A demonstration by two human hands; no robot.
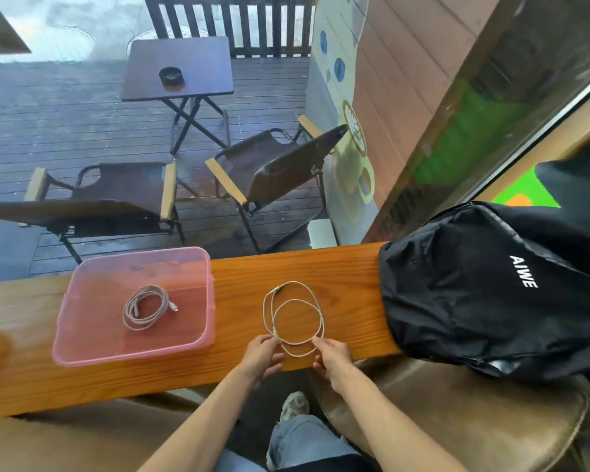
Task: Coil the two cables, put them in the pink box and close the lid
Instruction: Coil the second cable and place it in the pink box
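Note:
A see-through pink box (pixel 198 340) stands open on the wooden counter at the left. Inside it lies a coiled pale cable (pixel 146 307). To its right a second white cable (pixel 321 315) lies on the counter in two loose loops. My left hand (pixel 261 356) pinches the near left part of those loops. My right hand (pixel 332 359) holds their near right part. No lid shows in this view.
A black backpack (pixel 491 294) marked AIWE lies on the counter's right end, close to the loops. The wooden counter (pixel 286 267) runs left to right. Behind the glass are two folding chairs (pixel 273 172) and a small table. Brown stools stand below.

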